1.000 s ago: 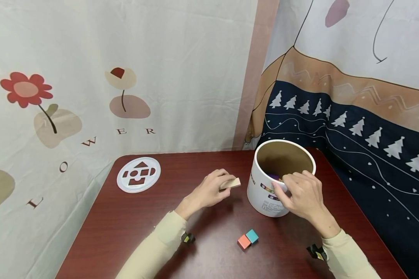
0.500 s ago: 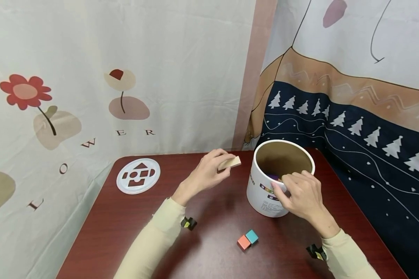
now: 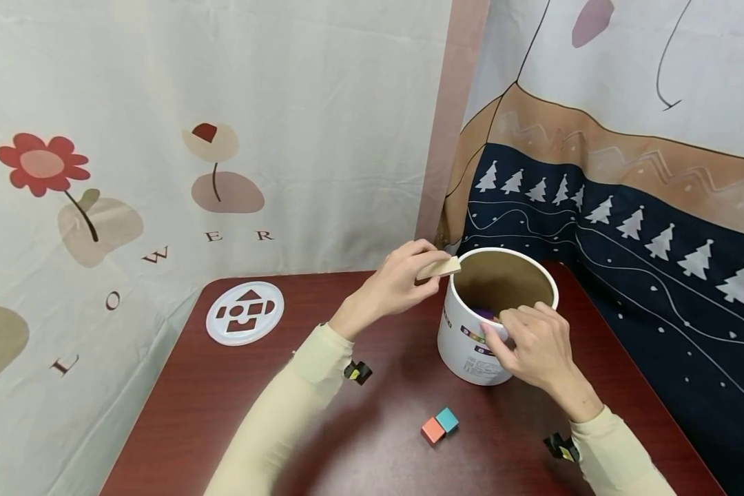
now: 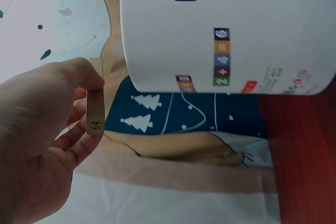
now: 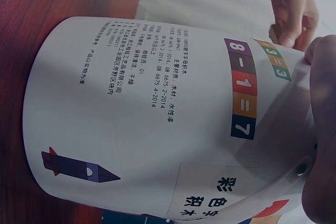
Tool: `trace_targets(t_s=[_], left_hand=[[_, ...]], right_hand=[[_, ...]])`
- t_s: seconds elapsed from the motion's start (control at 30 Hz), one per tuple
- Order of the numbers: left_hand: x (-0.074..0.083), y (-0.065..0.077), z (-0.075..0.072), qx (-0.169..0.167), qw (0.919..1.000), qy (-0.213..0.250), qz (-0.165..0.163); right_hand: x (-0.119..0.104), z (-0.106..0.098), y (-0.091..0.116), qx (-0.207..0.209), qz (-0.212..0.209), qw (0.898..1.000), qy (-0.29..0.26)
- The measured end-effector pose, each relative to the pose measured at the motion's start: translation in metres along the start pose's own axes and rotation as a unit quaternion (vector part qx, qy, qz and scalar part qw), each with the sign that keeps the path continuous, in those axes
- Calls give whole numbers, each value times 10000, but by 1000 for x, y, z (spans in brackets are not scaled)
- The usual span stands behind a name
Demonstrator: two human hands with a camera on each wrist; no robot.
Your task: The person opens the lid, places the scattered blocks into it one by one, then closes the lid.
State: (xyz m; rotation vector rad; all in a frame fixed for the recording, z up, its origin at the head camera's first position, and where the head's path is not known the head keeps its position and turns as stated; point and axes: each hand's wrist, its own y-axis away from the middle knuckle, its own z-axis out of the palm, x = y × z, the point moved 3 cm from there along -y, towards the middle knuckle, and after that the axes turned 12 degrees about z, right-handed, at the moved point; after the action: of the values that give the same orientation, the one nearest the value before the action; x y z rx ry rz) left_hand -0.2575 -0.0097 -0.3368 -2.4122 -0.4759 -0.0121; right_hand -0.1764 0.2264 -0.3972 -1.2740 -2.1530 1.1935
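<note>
My left hand [image 3: 403,281] pinches a thin, pale wooden block [image 3: 440,268] at the left rim of the white bucket [image 3: 471,348]. In the left wrist view, the wooden block [image 4: 95,109] bears the number 64 and is held between thumb and fingers beside the bucket's wall [image 4: 157,35]. My right hand [image 3: 536,344] grips the bucket's near right rim, thumb outside and fingers over the edge. The bucket stands upright, and something purple [image 3: 485,313] shows inside it; the rest of its contents is hidden.
An orange cube [image 3: 432,431] and a teal cube [image 3: 448,419] touch each other on the dark red table [image 3: 223,393], in front of the bucket. A white round lid [image 3: 269,329] with shaped cut-outs lies at the back left. Printed cloths [image 3: 328,138] hang behind the table.
My left hand has risen and moved right with the wooden block, from over the table to the bucket's rim. My right hand and the bucket have stayed in place.
</note>
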Motion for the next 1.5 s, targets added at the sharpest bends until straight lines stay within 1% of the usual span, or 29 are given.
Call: trace_targets(t_s=[0.2, 0.47, 0.6, 0.7, 0.9, 1.07, 1.2, 1.33, 1.5], left_hand=[[5, -27, 10, -274, 9992, -13, 294], [12, -56, 28, -777, 9967, 83, 236], [15, -66, 39, -1067, 9938, 189, 251], [17, -72, 47, -1230, 9918, 173, 292], [20, -79, 58, -1412, 9894, 48, 349], [20, -81, 62, -1511, 9878, 35, 362], [21, -81, 63, -1528, 9875, 94, 370], [21, -80, 62, -1493, 9883, 114, 299], [19, -77, 61, -1479, 9889, -82, 139]], right_hand=[[-1, 0, 0, 73, -54, 9999, -44], [0, 0, 0, 60, -65, 10000, -23], [0, 0, 1, 91, -96, 9999, -32], [0, 0, 1, 145, -135, 9998, -35], [0, 0, -1, 172, -179, 9997, -30], [0, 1, -1, 131, -177, 9998, -10], [0, 1, -1, 105, -154, 9998, 2], [1, 1, 0, 75, -127, 9999, 13], [1, 1, 1, 62, -108, 9999, 21]])
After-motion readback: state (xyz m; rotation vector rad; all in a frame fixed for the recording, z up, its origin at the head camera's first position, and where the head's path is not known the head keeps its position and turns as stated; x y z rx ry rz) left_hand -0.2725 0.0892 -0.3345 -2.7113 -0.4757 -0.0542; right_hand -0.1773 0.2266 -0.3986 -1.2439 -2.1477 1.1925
